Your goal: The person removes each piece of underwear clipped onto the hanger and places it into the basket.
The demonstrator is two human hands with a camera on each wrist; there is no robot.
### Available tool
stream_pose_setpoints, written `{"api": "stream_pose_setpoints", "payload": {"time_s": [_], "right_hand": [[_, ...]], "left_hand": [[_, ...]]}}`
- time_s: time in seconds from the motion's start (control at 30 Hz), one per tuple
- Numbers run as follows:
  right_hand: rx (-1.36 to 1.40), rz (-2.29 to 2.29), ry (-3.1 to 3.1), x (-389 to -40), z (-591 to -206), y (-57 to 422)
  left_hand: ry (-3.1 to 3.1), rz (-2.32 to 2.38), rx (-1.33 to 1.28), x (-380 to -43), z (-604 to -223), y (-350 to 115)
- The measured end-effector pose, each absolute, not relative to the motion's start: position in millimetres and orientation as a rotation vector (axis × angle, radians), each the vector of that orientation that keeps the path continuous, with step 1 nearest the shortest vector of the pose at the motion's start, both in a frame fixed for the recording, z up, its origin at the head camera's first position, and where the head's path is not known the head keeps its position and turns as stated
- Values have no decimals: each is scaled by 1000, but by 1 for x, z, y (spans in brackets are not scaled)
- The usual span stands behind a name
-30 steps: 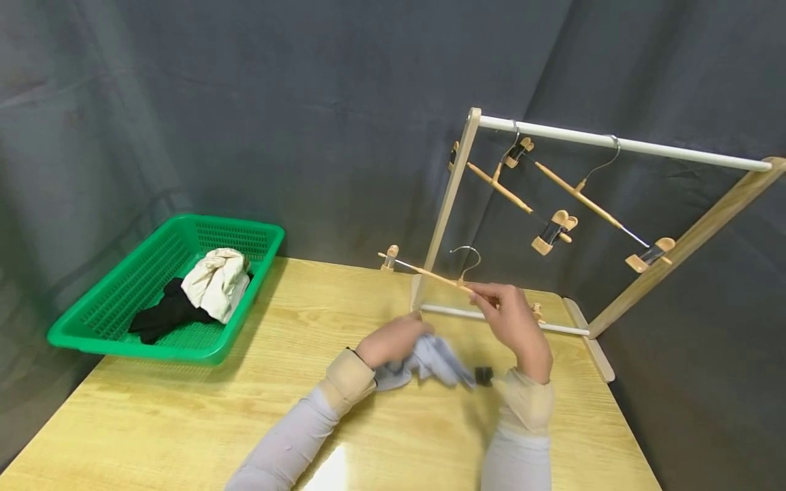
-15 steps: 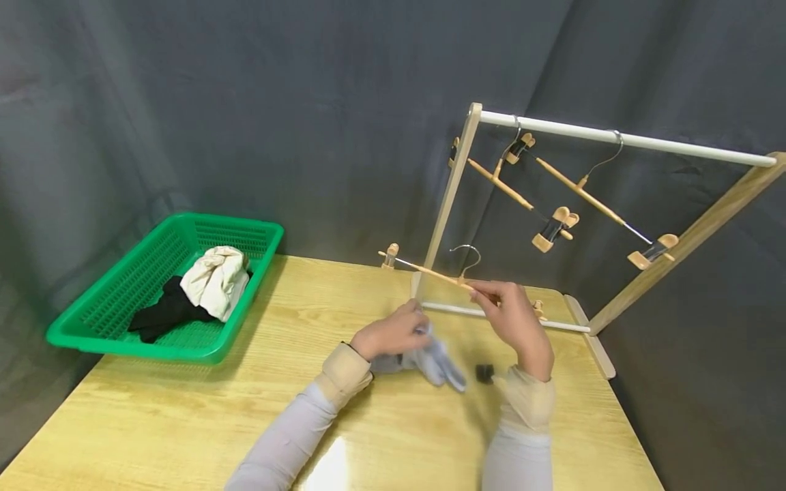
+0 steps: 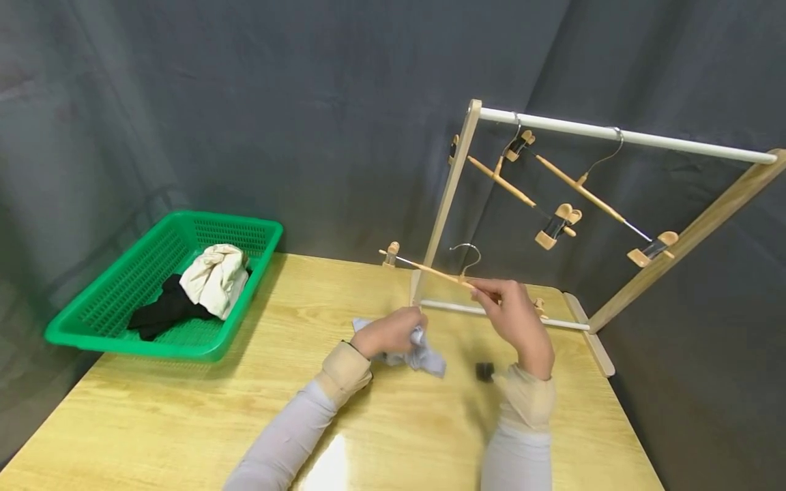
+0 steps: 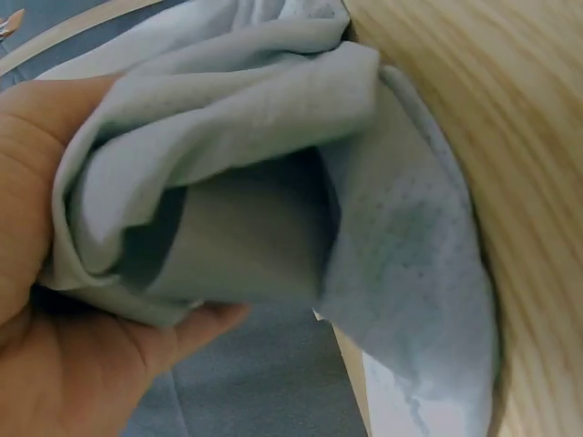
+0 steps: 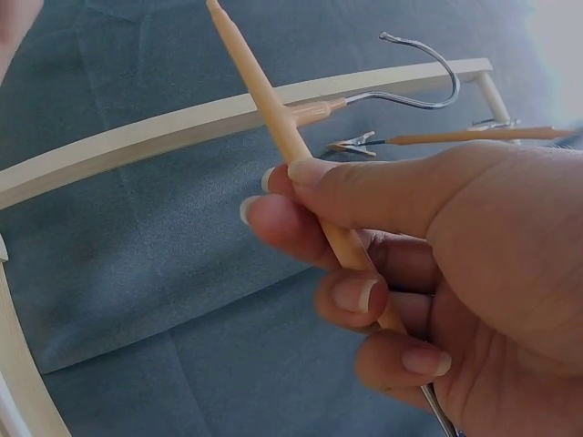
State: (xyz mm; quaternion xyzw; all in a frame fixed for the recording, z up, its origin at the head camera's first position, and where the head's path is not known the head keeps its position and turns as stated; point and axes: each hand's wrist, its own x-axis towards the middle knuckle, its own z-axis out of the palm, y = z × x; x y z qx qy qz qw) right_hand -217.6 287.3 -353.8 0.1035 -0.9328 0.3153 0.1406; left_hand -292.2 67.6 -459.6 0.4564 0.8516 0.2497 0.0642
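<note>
My left hand (image 3: pixel 393 332) grips a crumpled light blue-grey cloth garment (image 3: pixel 428 358) low over the table. In the left wrist view the garment (image 4: pixel 246 109) bunches between thumb and fingers, its folds forming a dark hollow; what kind of garment it is I cannot tell. To the right, my right hand (image 3: pixel 514 320) holds a wooden clip hanger (image 3: pixel 436 274) by its bar, hook upward. Thumb and fingers wrap the bar just beside the hook's base in the right wrist view. The hanger's left clip (image 3: pixel 391 254) hangs free; its right clip shows partly behind the hand.
A wooden rack with a white rail (image 3: pixel 571 127) stands at the right, carrying two clip hangers (image 3: pixel 580 187). At the left sits a green basket (image 3: pixel 61 334) with a cream cloth (image 3: pixel 215 276) and a black cloth (image 3: pixel 166 314). A small black object (image 3: pixel 484 372) is near my right wrist.
The garment's loose end has swung left and drawn in toward my left hand, and part of it now shows left of that hand. My right hand and the hanger have hardly moved.
</note>
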Motion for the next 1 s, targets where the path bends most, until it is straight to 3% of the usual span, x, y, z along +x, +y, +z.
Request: {"api": "stream_pose_setpoints", "payload": {"time_s": [0.3, 0.6, 1.0], "right_hand": [[255, 858, -2732, -217, -354, 291], [270, 883, -2727, -216, -352, 290], [289, 899, -2722, -217, -354, 291]], "left_hand": [[2582, 745, 1227, -290, -467, 66], [2690, 468, 800, -286, -462, 55], [2644, 463, 957, -286, -471, 60]]}}
